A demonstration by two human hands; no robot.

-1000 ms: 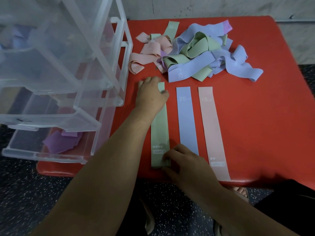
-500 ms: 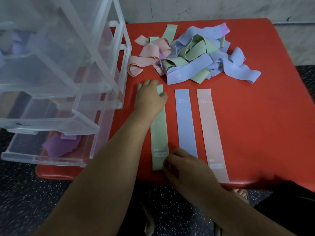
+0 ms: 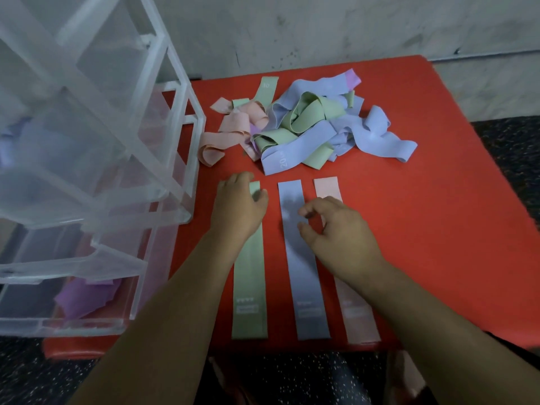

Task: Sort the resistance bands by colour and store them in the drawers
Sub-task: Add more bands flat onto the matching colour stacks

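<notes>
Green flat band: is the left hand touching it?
Touching. The head view shows the left hand lying on the far end of the green band, thumb across it.

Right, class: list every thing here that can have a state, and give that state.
left hand: flat, pressing on green band.
right hand: loosely curled, holding nothing.
green band: flat, straight on the table.
blue band: flat, straight.
pink band: flat, partly hidden by right hand.
pile of bands: tangled, unsorted.
lowest drawer: pulled out, purple bands inside.
</notes>
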